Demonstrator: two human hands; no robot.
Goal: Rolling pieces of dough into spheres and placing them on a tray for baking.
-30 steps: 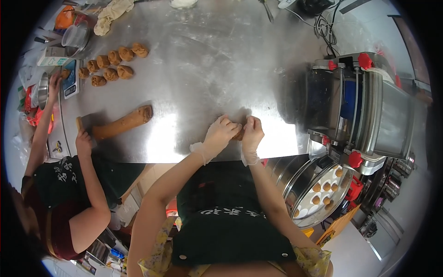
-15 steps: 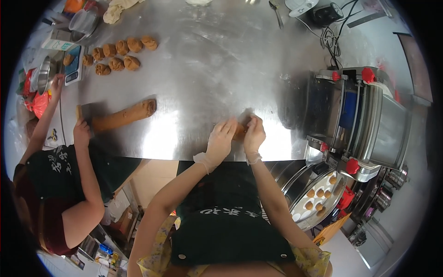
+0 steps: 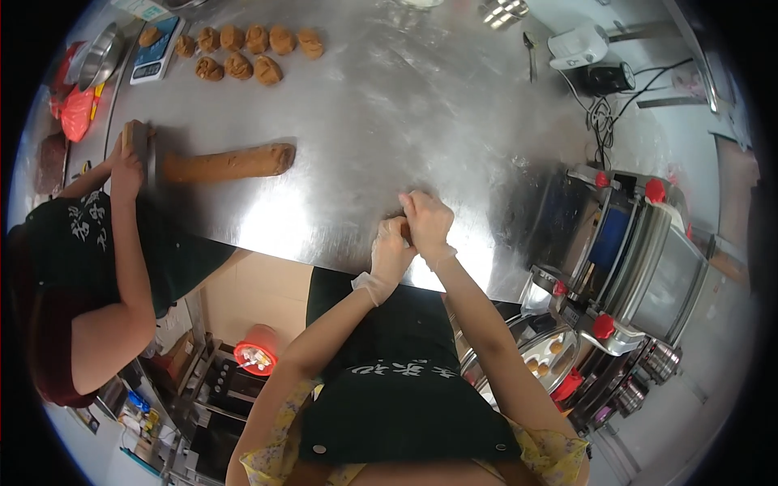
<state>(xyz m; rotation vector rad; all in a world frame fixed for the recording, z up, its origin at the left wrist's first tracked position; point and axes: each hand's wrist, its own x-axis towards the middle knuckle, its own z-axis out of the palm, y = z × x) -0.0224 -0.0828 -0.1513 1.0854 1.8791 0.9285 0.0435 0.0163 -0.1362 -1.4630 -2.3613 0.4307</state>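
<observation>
At the front of the steel table, both my hands wear clear thin gloves and close round a small piece of brown dough (image 3: 406, 232). My left hand (image 3: 391, 254) is curled against its left side. The fingers of my right hand (image 3: 429, 222) bend over it from the right and hide most of it. To the left, a thick brown dough log (image 3: 229, 164) lies on the table. A co-worker's hand (image 3: 126, 172) grips a wooden-handled cutter (image 3: 138, 139) by the log's left end. Behind, several brown dough lumps (image 3: 236, 66) lie in two rows.
A scale (image 3: 155, 61) with one lump on it stands at the far left, near a metal bowl (image 3: 100, 58). On the right, a metal roller machine (image 3: 640, 243) rises beside the table, above a round tray (image 3: 555, 356) with dough pieces. Cables (image 3: 600, 121) run behind it.
My view has shifted, so the table appears lower. My right hand has come across, closer to my left, over the dough piece. The co-worker's far hand has moved from the scale to the cutter.
</observation>
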